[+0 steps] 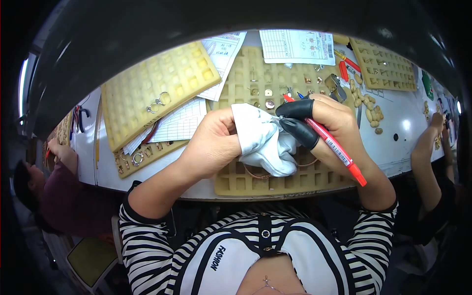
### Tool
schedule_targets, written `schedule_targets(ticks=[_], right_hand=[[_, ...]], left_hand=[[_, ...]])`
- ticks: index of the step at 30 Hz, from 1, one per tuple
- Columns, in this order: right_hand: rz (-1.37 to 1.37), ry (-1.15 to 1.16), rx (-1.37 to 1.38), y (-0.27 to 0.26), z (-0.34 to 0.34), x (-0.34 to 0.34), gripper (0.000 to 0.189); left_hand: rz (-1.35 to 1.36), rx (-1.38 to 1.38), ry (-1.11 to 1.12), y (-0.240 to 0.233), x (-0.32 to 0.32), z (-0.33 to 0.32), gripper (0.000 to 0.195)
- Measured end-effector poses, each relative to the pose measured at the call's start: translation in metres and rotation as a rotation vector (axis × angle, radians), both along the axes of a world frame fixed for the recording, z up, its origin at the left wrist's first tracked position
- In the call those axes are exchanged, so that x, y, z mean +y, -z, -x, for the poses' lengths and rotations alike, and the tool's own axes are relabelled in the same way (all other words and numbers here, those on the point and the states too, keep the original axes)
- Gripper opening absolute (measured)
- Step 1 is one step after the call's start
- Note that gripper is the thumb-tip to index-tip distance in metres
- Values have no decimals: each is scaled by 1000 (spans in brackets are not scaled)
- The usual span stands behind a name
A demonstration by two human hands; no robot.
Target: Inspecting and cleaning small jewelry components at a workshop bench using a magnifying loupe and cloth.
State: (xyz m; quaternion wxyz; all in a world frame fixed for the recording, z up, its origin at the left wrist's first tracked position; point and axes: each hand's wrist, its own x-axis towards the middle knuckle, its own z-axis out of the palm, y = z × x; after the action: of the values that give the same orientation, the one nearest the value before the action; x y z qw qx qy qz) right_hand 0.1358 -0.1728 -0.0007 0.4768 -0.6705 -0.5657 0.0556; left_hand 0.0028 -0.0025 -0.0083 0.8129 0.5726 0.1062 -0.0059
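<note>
My left hand (212,145) grips a bunched white cloth (267,138) by its left edge. My right hand (333,116) has black finger cots (298,108) on the thumb and index finger. Those fingertips pinch a small shiny metal piece (279,118) at the cloth, too small to identify. A red marker pen (330,145) lies across the same hand, held between the fingers; a blue tip (300,95) shows beside its red end. Beneath both hands is a yellowish compartment tray (236,186) with small jewelry pieces (270,104). A copper-coloured band (258,176) shows under the cloth.
Left, a tilted tray (129,107) bears two rings (156,102) and overlaps papers (177,125) and a ring-filled tray (149,156). Right are peanuts (368,107), a loupe (336,88) and another tray (383,66). People sit at left (70,199) and right (424,166).
</note>
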Motion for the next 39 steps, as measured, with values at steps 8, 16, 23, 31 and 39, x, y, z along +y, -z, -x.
schedule_targets(ticks=[8,16,23,31,39], right_hand=[[15,-25,-36,-2,2,0,29],[93,-13,324,-6,3,-2,16],[144,-47,676,-6,-2,-2,20],[153,-60,653,-4,-2,0,19],[96,-59,498,-6,-2,-2,17]], left_hand=[[-107,-32,-5,0,-2,3,19],[110,83,58,-8,-1,2,25],[97,88,87,-9,-2,4,25],[78,78,84,-2,0,5,29],[127,71,51,-4,0,5,24]])
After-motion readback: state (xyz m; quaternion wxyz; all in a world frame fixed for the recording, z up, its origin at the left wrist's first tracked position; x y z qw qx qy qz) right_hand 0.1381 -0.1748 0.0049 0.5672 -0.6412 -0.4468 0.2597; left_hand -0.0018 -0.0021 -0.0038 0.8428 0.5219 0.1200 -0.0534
